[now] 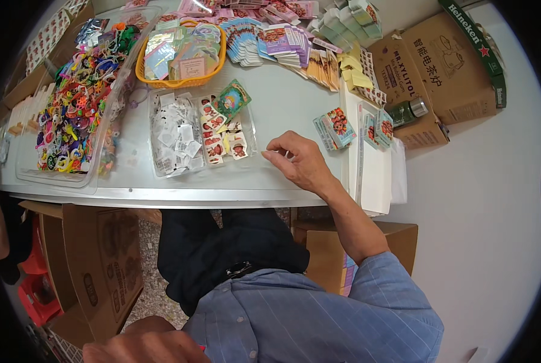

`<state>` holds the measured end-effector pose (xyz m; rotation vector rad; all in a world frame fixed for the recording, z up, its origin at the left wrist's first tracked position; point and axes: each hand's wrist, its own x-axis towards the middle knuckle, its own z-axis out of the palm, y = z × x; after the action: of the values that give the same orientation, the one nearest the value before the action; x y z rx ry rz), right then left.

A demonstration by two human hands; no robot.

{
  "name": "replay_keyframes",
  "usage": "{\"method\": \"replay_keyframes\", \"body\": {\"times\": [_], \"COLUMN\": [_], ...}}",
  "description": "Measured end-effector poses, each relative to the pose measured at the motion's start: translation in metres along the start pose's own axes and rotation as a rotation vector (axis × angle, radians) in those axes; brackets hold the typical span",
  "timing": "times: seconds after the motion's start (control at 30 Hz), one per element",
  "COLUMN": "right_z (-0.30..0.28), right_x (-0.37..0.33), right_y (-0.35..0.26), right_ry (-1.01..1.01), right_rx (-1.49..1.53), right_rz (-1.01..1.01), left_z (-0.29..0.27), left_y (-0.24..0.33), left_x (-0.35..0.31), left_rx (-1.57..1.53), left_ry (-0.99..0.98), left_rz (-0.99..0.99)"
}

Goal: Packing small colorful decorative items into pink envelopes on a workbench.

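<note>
My right hand (300,162) hovers over the front of the white table, its fingers loosely bent, thumb and forefinger slightly apart, with nothing visible between them. Just left of it is a clear plastic tray (253,130) with two sections. One section holds small white packets (176,136); the other has picture stickers (215,130) and a green packet (233,100) lying across its far end. My left hand (146,349) is raised close at the lower edge, its fingers curled in. A tiny red bit shows beside it; what it holds, if anything, is hidden.
At the left, a clear bin (92,175) holds many colourful small toys. A yellow basket (181,83) of packets stands behind the tray. Fanned cards (243,42) and small boxes (337,128) lie far and right. Cardboard boxes (104,266) stand below; a dark bottle (406,112) is right.
</note>
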<state>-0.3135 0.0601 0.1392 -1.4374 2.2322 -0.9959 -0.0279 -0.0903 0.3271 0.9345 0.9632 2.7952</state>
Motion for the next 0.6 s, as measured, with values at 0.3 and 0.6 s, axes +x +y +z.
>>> {"method": "replay_keyframes", "body": {"times": [0.3, 0.6], "right_z": [-0.013, -0.121], "right_x": [-0.012, -0.001], "right_y": [0.007, 0.06], "right_ry": [0.043, 0.297], "right_rx": [-0.032, -0.381], "right_rz": [-0.018, 0.283], "left_z": [-0.011, -0.053], "left_y": [-0.004, -0.084], "left_x": [-0.023, -0.049], "left_rx": [0.14, 0.452], "left_ry": [0.08, 0.903], "left_rz": [0.115, 0.166]}}
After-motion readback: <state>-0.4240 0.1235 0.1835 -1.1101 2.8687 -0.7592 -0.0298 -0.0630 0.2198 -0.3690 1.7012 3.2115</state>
